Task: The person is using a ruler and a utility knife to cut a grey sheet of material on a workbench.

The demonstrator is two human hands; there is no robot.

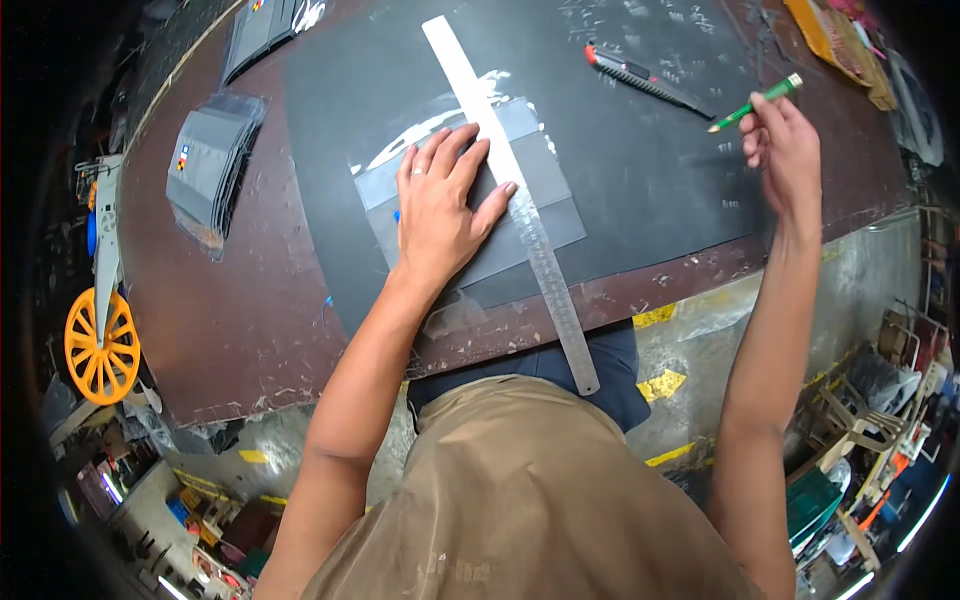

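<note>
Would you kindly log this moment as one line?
left hand: flat on long steel ruler, clear plastic sheet | right hand: grip on green pencil, raised

A dark brown worktable [250, 330] with a scuffed, paint-flecked edge fills the upper frame, a black mat [650, 170] covering its middle. Below it lies a grey concrete floor [860, 280] with yellow painted marks [662, 384]. An orange spoked wheel [100, 345] sits at the left; cluttered stools and crates crowd the lower right.
</note>
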